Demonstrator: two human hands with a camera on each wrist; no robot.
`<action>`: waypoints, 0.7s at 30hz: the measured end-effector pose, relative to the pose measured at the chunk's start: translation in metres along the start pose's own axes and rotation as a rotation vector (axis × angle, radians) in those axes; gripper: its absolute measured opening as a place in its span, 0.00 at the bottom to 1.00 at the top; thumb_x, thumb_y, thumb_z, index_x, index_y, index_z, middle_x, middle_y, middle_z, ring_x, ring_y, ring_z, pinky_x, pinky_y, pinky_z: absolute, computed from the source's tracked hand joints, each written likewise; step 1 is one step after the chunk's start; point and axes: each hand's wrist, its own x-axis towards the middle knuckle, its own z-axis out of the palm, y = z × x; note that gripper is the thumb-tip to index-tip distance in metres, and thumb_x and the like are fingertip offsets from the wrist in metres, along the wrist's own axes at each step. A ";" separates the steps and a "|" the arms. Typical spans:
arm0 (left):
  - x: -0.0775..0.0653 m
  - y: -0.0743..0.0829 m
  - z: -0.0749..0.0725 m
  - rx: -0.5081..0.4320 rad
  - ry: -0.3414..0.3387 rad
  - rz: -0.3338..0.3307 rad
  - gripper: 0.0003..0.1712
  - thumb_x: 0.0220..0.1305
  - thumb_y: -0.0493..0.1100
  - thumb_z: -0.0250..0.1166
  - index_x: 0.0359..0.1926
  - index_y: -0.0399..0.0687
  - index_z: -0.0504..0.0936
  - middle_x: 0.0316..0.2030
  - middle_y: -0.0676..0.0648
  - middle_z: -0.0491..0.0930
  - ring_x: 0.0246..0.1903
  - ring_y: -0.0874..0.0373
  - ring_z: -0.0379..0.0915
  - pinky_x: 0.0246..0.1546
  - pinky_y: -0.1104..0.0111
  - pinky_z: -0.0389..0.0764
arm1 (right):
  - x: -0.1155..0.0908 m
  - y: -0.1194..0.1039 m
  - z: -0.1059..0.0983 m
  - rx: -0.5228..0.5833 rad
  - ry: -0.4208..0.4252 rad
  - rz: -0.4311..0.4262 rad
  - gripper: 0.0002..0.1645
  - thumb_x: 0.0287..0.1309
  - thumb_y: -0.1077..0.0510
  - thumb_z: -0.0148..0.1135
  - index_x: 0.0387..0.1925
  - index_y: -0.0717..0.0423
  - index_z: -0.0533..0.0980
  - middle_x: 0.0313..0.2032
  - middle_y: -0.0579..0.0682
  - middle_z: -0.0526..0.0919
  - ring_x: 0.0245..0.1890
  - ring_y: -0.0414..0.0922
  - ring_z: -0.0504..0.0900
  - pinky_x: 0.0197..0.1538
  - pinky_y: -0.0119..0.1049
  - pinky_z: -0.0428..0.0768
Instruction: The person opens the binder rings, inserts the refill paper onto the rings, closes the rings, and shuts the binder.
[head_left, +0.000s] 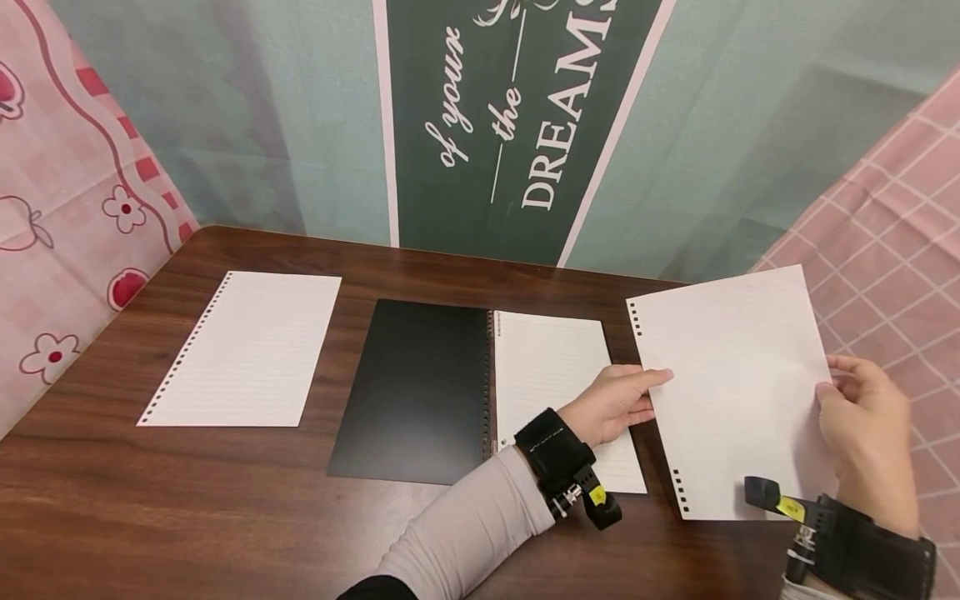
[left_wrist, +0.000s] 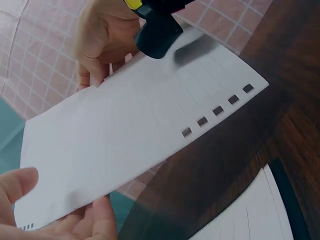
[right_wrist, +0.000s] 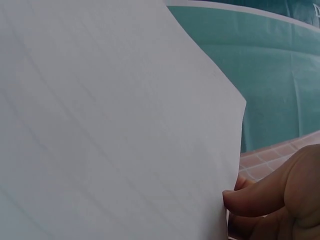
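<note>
A white loose-leaf sheet of paper [head_left: 735,400] is held up on the right, with punched holes near both ends of one long edge. My left hand [head_left: 611,404] has its thumb over the holed edge and its fingers beneath. On the opposite edge, my right hand [head_left: 866,425] pinches the paper between thumb and fingers, as the right wrist view also shows. Below my left forearm lies an open binder notebook with a black cover [head_left: 416,387] and lined pages [head_left: 547,358]; my left hand and wrist hide part of those pages.
Another lined, hole-punched sheet [head_left: 243,350] lies flat at the left of the brown wooden table [head_left: 187,500]. A green cloth [head_left: 322,125] with lettering hangs behind the table, and pink patterned cloths [head_left: 900,250] stand at both sides.
</note>
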 end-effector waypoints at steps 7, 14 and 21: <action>0.000 0.000 0.000 0.075 0.003 0.070 0.05 0.65 0.38 0.65 0.39 0.41 0.82 0.27 0.55 0.75 0.26 0.64 0.70 0.32 0.74 0.72 | -0.003 0.000 0.000 0.040 -0.015 -0.045 0.19 0.71 0.62 0.45 0.59 0.47 0.71 0.26 0.29 0.70 0.27 0.30 0.68 0.26 0.23 0.70; 0.000 0.007 -0.001 0.070 0.125 0.121 0.05 0.63 0.39 0.67 0.33 0.42 0.81 0.24 0.55 0.71 0.25 0.64 0.66 0.30 0.74 0.71 | -0.006 -0.003 0.001 0.096 -0.052 -0.142 0.18 0.70 0.62 0.48 0.52 0.38 0.72 0.25 0.22 0.68 0.29 0.29 0.68 0.28 0.20 0.72; -0.003 0.014 -0.005 0.109 0.157 0.146 0.10 0.62 0.40 0.69 0.27 0.46 0.77 0.23 0.55 0.70 0.22 0.62 0.62 0.27 0.73 0.66 | -0.010 -0.007 0.005 0.135 -0.088 -0.180 0.19 0.69 0.63 0.49 0.44 0.30 0.71 0.25 0.24 0.71 0.29 0.29 0.69 0.28 0.21 0.71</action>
